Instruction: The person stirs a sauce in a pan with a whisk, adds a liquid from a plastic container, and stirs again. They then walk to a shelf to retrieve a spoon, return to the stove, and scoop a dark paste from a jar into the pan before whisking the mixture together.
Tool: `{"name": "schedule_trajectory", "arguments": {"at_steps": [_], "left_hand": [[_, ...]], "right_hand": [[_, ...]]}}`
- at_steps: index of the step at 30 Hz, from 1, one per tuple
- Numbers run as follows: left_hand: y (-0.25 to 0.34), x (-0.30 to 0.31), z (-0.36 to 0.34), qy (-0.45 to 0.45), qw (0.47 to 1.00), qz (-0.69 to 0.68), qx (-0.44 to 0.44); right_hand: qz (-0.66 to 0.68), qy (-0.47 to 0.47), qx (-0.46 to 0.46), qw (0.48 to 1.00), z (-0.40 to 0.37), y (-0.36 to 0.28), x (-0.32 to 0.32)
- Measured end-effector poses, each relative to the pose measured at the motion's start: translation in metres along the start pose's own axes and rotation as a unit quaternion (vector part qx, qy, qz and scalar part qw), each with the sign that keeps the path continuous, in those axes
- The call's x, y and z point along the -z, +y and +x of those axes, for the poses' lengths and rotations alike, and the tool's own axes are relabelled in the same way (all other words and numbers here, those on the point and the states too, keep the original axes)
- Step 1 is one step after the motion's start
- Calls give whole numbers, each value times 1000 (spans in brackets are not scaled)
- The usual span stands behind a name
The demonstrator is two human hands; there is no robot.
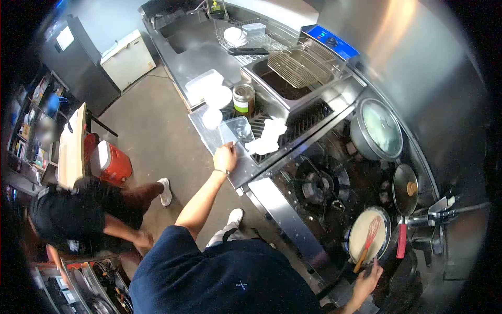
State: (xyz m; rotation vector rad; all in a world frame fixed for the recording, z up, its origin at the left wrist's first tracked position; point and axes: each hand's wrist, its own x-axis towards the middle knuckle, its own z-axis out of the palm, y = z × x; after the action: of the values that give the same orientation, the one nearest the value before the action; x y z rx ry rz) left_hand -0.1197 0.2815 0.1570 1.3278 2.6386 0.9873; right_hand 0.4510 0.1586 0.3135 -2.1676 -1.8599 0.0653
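Note:
My left hand [226, 157] is closed at the near edge of a clear plastic container [238, 129] on the steel counter; whether its fingers grip the rim cannot be made out. Low on the right, my right hand [369, 280] is beside a pan of pale cream liquid [361, 238] on the stove, with a finger stretched toward the pan's near rim. A red whisk [369, 238] with a wooden handle rests in the pan, its handle end over the rim. White bowls [218, 97] and a jar with a green label [243, 99] stand beyond my left hand.
A fryer with a wire basket [298, 68] stands beyond the stove. A lidded pot [377, 128] and a glass-lidded pan [405, 189] are at the stove's back. A crumpled white cloth [269, 137] lies by the container. Another person [73, 214] bends over at the left, near a red cooler [116, 162].

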Motion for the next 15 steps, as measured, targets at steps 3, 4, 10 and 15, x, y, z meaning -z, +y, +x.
{"name": "schedule_trajectory", "arguments": {"at_steps": [3,4,10,15], "left_hand": [[3,10,1,-18,999,-8,-44],[5,19,2,-44,998,-17,-50],[-25,59,43,-40,992,-120,-28],[-142,51,177,152,924,-287,200]], "right_hand": [[14,21,8,1000,8,-39,1],[25,32,18,999,9,-51,2],[67,21,39,997,13,-137,-7],[71,-5,12,997,7,-186,-8]]}}
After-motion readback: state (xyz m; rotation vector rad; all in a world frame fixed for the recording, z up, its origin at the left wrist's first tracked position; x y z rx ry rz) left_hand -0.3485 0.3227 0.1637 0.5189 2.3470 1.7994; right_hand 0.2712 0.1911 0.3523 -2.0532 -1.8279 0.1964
